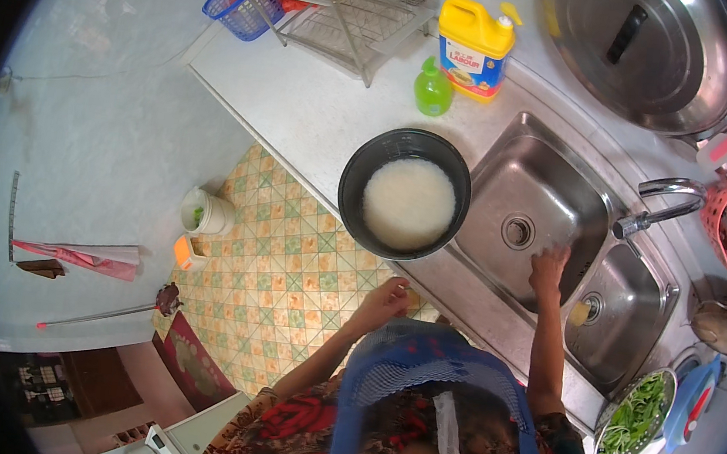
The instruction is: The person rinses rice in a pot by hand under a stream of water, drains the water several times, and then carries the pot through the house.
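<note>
A black rice cooker inner pot (350, 190) stands on the counter, overlapping the left rim of the large sink basin. White rice (409, 198) lies inside it in cloudy water. My left hand (389, 303) hangs in front of the counter edge, just below the pot and apart from it, fingers loosely bent and holding nothing. Over the large steel sink basin (526, 177) reaches my right hand (550, 268), slightly blurred, fingers pointing down and nothing visible in them. Whether it touches the basin I cannot tell. The drain (518, 231) lies to its upper left.
A chrome faucet (671, 197) rises behind the sinks. In the small basin (624, 318) lies a yellowish sponge (579, 313). A green pump bottle (433, 92) and a yellow detergent jug (476, 47) stand behind the pot. A colander of leafy greens (634, 417) sits at right.
</note>
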Action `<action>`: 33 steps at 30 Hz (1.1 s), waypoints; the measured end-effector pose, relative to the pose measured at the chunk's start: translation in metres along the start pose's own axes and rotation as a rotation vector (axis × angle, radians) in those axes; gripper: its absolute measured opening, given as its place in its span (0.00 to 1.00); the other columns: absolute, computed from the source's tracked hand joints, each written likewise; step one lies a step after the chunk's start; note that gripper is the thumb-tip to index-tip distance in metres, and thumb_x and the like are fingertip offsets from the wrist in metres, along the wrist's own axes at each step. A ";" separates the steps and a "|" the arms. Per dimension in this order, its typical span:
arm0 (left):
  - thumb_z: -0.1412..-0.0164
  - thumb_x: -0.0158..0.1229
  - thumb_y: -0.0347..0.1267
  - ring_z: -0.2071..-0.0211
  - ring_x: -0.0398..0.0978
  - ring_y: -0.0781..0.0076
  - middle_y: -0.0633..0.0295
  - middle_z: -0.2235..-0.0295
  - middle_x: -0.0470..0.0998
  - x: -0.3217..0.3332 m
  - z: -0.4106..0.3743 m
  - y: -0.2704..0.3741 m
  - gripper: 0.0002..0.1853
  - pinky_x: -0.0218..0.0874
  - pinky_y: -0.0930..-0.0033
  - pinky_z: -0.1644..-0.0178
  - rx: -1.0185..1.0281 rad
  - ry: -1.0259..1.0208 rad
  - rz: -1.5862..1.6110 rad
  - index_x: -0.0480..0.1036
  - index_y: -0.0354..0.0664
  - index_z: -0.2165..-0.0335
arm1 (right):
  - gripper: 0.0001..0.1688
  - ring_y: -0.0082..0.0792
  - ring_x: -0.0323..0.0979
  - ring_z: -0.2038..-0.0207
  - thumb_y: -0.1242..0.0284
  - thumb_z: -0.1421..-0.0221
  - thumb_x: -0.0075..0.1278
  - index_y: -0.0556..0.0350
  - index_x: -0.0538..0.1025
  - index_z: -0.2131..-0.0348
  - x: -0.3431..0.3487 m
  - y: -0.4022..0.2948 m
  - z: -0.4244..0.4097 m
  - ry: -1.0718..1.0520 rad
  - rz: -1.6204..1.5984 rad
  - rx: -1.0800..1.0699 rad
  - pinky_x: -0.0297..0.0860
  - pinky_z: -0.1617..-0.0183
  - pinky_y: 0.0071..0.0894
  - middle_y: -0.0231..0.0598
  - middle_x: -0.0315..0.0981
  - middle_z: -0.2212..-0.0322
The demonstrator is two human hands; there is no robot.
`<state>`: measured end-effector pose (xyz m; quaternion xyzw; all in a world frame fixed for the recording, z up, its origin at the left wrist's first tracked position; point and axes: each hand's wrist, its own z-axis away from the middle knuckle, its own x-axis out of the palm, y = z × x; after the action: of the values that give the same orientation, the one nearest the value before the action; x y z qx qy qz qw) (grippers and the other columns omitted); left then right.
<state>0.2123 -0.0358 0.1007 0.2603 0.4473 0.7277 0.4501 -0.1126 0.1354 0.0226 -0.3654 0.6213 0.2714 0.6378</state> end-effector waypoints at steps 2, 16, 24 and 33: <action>0.49 0.49 0.30 0.74 0.67 0.76 0.62 0.73 0.67 0.018 0.000 0.014 0.18 0.60 0.76 0.71 0.004 -0.016 -0.037 0.59 0.36 0.59 | 0.12 0.33 0.70 0.71 0.72 0.58 0.50 0.57 0.72 0.69 -0.007 0.002 0.007 0.069 -0.284 -0.138 0.66 0.69 0.26 0.44 0.70 0.71; 0.49 0.48 0.28 0.74 0.68 0.77 0.62 0.74 0.67 0.065 -0.016 0.014 0.18 0.61 0.77 0.70 0.002 -0.026 0.019 0.59 0.35 0.58 | 0.10 0.37 0.69 0.74 0.75 0.53 0.44 0.55 0.71 0.67 -0.102 0.069 0.000 0.402 -0.407 0.264 0.64 0.70 0.30 0.42 0.70 0.75; 0.49 0.48 0.29 0.74 0.69 0.76 0.61 0.73 0.68 0.054 -0.006 0.034 0.19 0.61 0.77 0.70 -0.011 0.009 -0.049 0.58 0.35 0.57 | 0.18 0.49 0.68 0.73 0.60 0.52 0.41 0.56 0.70 0.69 -0.100 0.186 -0.032 0.265 0.357 0.436 0.64 0.70 0.47 0.48 0.69 0.75; 0.48 0.48 0.27 0.76 0.68 0.76 0.61 0.76 0.68 0.048 0.010 0.026 0.18 0.61 0.77 0.72 0.002 0.089 -0.033 0.58 0.33 0.58 | 0.18 0.47 0.69 0.70 0.59 0.51 0.39 0.54 0.69 0.69 -0.075 0.193 -0.029 0.027 0.305 0.488 0.66 0.69 0.44 0.48 0.70 0.76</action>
<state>0.1868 0.0058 0.1276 0.2210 0.4718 0.7305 0.4414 -0.2905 0.2335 0.0734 -0.1070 0.7243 0.2021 0.6504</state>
